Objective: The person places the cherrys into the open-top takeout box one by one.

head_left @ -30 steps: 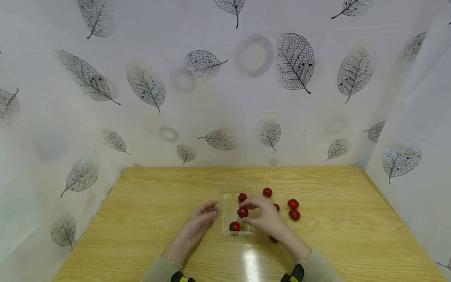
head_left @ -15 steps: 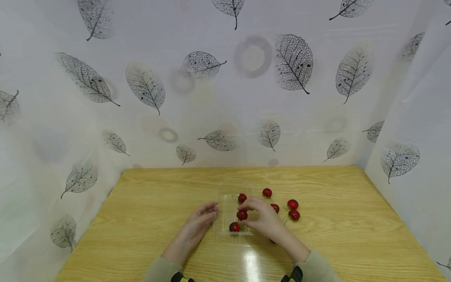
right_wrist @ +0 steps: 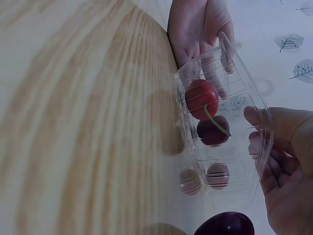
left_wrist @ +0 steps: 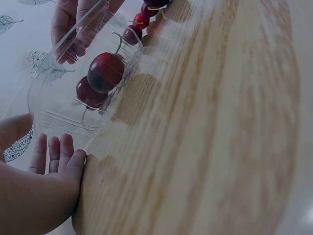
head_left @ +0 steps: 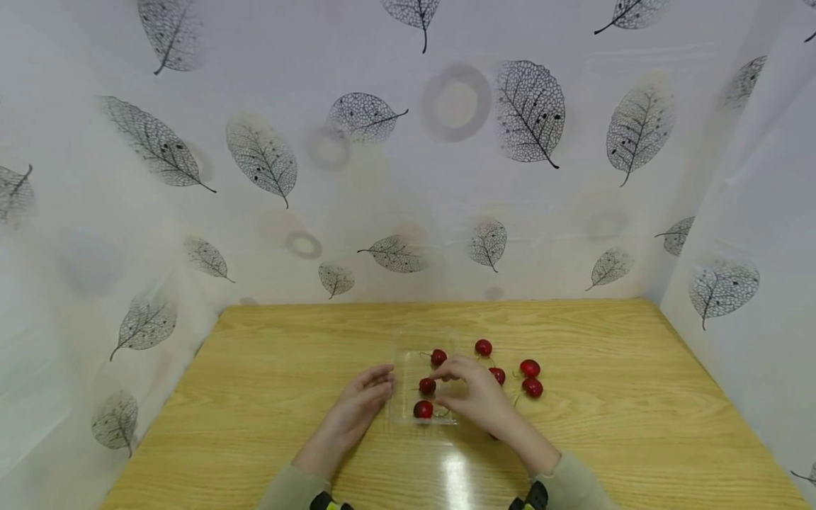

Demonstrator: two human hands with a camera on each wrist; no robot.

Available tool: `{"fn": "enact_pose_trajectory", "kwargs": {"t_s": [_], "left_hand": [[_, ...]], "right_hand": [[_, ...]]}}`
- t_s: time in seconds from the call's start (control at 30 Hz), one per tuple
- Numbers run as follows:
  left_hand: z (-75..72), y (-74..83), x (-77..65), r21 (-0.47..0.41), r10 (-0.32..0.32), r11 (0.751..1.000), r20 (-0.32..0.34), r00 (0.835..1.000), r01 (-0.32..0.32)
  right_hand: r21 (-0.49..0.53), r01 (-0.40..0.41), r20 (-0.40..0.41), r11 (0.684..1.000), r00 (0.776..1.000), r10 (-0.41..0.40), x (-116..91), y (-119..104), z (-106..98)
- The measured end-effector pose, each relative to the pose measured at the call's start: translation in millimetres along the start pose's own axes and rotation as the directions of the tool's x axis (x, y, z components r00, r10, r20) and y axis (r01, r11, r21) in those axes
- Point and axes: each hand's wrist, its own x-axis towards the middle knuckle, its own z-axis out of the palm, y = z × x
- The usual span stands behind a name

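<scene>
Three cherries (head_left: 423, 409) lie in the clear box (head_left: 406, 398); right hand (head_left: 473, 389), fingers apart, holds nothing; left hand (head_left: 360, 405) extends alongside; filling seems underway, next calling for another loose cherry (head_left: 530, 368).

Head view looks down; wrist views, seemingly low, share tray (head_left: 410, 368).

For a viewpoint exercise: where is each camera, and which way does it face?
Head: on the head, facing forward, down at the table; left hand, right hand, sleeves show.
Left wrist: worn there, facing the clear box; left hand near, right beyond.
Right wrist: worn there, facing back across the box; right hand near, left beyond.
Both wrist views share the box and cherries.
</scene>
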Motion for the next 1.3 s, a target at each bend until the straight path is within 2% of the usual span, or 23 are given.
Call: {"fn": "enact_pose_trajectory", "kwargs": {"t_s": [0.3, 0.53, 0.73, 0.93, 1.13, 1.3], "left_hand": [[-0.7, -0.6, 1.0, 0.004, 0.003, 1.000, -0.008, 1.000, -0.003], [-0.1, -1.3, 2.1, 0.013, 0.003, 1.000, -0.024, 1.000, -0.002], [0.8, -0.4, 0.8, 0.012, 0.009, 1.000, -0.014, 1.000, -0.008], [0.5, 0.6, 0.0, 0.012, 0.000, 1.000, 0.000, 1.000, 0.000], [-0.7, -1.0, 0.0, 0.012, -0.006, 1.000, -0.018, 1.000, 0.006], [-0.1, -1.3, -0.5, 0.008, -0.010, 1.000, -0.032, 0.999, 0.010]], "right_hand": [[0.054, 0.011, -0.019, 0.999, 1.000, -0.010, 0.8, 2.0, -4.7], [0.126, -0.023, -0.026, 0.992, 0.999, 0.026, 0.5, 4.5, -7.6], [0.174, -0.058, -0.081, 0.983, 0.994, 0.073, -0.4, 8.7, -10.1], [0.181, -0.105, -0.078, 0.978, 0.990, 0.121, -1.3, 11.6, -23.1], [0.169, -0.172, -0.082, 0.970, 0.979, 0.188, -3.2, 14.9, -39.0], [0.179, -0.191, -0.093, 0.965, 0.973, 0.210, -4.6, 24.1, -49.2]]}}
